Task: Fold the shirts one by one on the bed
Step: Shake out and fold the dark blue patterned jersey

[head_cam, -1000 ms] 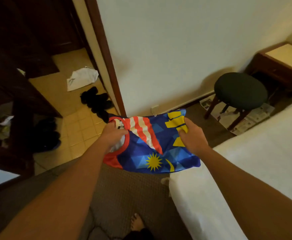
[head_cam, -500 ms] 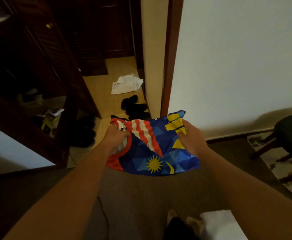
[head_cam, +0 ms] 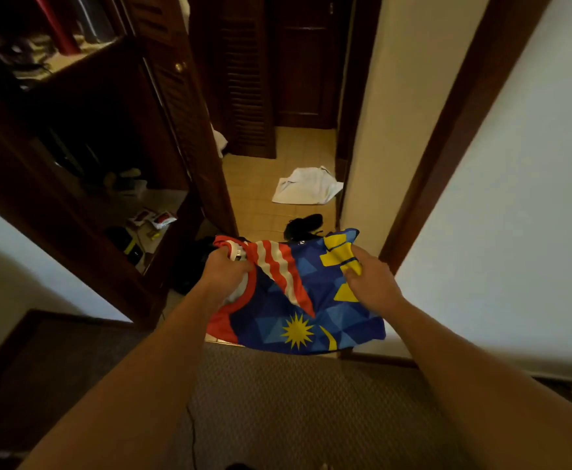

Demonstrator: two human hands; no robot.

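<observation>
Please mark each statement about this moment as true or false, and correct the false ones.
1. Both hands hold the blue shirt. True: the left hand and the right hand each grip it.
2. The shirt lies flat on a bed. False: it is held in the air above the carpet; no bed is in view.
3. A white cloth lies on the tiled floor. True.
4. The shirt is plain white. False: blue with red, white and yellow.

Smooth printed cloth shirt (head_cam: 298,300); dark glossy wooden wardrobe (head_cam: 182,106).

Doorway ahead was open; towel (head_cam: 306,186) and shoes (head_cam: 303,227) littered the tiles, wardrobe door (head_cam: 189,130) jutted left, wall (head_cam: 515,198) right.
</observation>
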